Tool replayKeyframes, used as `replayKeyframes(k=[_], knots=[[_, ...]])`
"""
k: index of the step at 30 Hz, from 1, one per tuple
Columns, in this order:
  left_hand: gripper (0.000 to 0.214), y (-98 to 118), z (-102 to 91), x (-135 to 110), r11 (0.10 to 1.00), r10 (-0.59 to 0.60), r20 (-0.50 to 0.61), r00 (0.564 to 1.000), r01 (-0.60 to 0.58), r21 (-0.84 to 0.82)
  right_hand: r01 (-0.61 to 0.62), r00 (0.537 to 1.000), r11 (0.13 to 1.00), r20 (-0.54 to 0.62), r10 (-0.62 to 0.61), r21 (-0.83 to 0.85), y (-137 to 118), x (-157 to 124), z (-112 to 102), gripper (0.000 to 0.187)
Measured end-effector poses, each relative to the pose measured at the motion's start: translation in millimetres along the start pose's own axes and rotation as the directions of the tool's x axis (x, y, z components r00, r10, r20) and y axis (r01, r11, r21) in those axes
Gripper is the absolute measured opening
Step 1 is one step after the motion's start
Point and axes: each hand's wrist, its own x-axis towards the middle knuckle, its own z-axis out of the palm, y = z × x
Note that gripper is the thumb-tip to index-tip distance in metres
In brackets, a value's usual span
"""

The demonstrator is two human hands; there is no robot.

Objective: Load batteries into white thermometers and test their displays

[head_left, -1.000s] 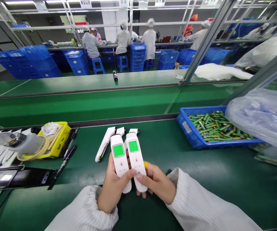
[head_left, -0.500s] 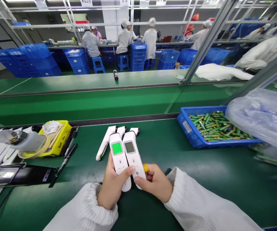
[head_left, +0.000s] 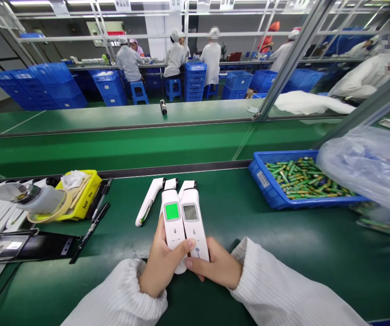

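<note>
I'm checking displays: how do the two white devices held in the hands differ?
The left device has a bright green screen; the right device's is grey.
The left hand grips the left device; the right hand holds the right device.
The right device shows a blue mark; none is visible on the left device, partly thumb-covered.
Both have white bodies.

Room bright, white light from long lamps point(head_left: 32, 2) up top; pale shine on green table point(head_left: 293, 237), dark shade at bottom middle; one screen point(head_left: 172, 211) glows green; plastic bag point(head_left: 361, 158) shiny; sides stretched, leaning; top right corner black; far people point(head_left: 211, 59) bit fuzzy, blocky squares point(head_left: 214, 32) over two heads
</note>
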Motion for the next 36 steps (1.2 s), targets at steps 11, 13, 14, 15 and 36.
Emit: replayKeyframes(k=[11,13,14,15,36], knots=[[0.076,-1,1.6,2,1.000,0.007,0.007,1.000,-0.007,0.009,0.068,0.998,0.992,-0.002,-0.068,0.102,3,1,4,0.042],[0.076,0,2.5,1,1.000,0.001,0.005,1.000,-0.001,0.002,0.099,0.994,0.982,0.022,-0.104,0.162,3,2,5,0.047],[0.075,0,3.3,1,1.000,-0.005,0.004,1.000,0.005,-0.003,0.105,0.993,0.977,0.026,-0.112,0.186,4,2,5,0.048],[0.074,1,4.1,0,1.000,-0.010,0.002,1.000,0.010,-0.004,0.106,0.993,0.974,0.023,-0.113,0.202,4,2,5,0.049],[0.064,2,-11.3,-1,0.995,0.042,0.230,0.972,-0.062,0.082,0.247,0.960,0.911,0.042,-0.276,0.330,7,-3,3,0.044]])
